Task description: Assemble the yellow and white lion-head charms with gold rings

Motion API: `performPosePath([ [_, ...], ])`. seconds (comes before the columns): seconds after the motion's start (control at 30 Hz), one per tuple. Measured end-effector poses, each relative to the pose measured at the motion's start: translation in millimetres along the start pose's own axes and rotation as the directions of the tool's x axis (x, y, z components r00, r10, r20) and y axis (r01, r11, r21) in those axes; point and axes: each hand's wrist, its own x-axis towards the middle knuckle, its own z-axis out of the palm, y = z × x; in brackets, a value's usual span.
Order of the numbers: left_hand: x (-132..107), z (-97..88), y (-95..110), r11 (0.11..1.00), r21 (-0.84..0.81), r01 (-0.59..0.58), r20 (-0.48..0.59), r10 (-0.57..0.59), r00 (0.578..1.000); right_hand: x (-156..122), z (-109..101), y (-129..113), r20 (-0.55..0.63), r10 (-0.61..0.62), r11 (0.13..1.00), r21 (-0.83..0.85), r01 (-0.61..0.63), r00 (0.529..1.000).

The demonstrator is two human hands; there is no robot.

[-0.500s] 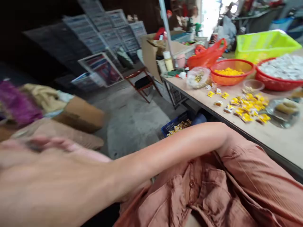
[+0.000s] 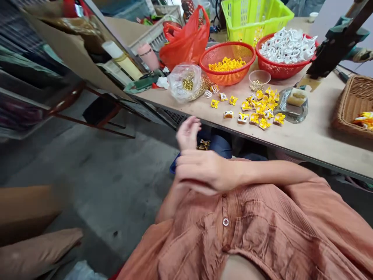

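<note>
My right hand (image 2: 204,169) reaches across the front of my body, its fingers wrapped around my left forearm just below the wrist. Beyond it, my left hand (image 2: 189,134) is raised before the table's edge, fingers loosely bent and a little blurred, with nothing visible in it. Closest on the tabletop is a scatter of small yellow-and-white animal-face pieces (image 2: 260,107). Behind them stand an orange-red mesh basket (image 2: 227,76) of yellow pieces and a red basket (image 2: 282,69) of white pieces. A clear bag (image 2: 182,83) holds tiny gold beads.
A dark hand-press-like machine (image 2: 335,46) and a wicker basket (image 2: 345,101) stand at the right. At the back are a red plastic bag (image 2: 186,46) and a lime-green crate (image 2: 259,23). A chair (image 2: 101,111) and cardboard (image 2: 26,210) are at left.
The view has swung right toward the table. My right hand has come from the far left to hold my left forearm, and my left hand has come into sight.
</note>
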Motion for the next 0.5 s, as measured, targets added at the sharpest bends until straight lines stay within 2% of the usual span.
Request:
performPosePath([
  [0.03,11.5,11.0,-16.4,1.0,0.016,0.018,0.054,-0.019,0.998,-19.2,-10.2,13.4,-0.128,0.018,0.997,-0.067,-0.027,0.992],
  [0.1,33.0,33.1,-44.5,0.993,0.116,0.002,0.19,-0.025,0.981,-56.0,-25.1,33.1,-0.326,0.094,0.986,-0.103,-0.134,0.941],
  [0.17,51.5,51.9,-65.2,0.953,0.281,-0.115,0.338,0.014,0.941,-85.0,-31.7,45.2,-0.49,0.204,0.96,-0.07,-0.271,0.848],
  [0.23,65.5,65.1,-79.6,0.871,0.409,-0.271,0.466,0.056,0.883,-104.1,-32.8,53.9,-0.589,0.323,0.913,-0.011,-0.407,0.741],
  [0.27,70.4,69.5,-85.0,0.834,0.438,-0.336,0.512,0.076,0.856,-110.6,-32.5,58.4,-0.62,0.371,0.886,0.013,-0.463,0.692],
  [0.33,75.4,73.3,-92.4,0.773,0.453,-0.444,0.566,0.136,0.813,-119.4,-32.0,68.9,-0.65,0.429,0.838,0.028,-0.545,0.627],
  [0.4,74.3,71.0,-95.6,0.729,0.429,-0.534,0.583,0.228,0.78,-125.0,-32.7,81.0,-0.659,0.451,0.808,0.015,-0.589,0.603],
  [0.5,66.1,58.9,-92.5,0.681,0.365,-0.635,0.586,0.362,0.725,-130.9,-36.6,98.3,-0.66,0.46,0.785,-0.009,-0.619,0.594],
])
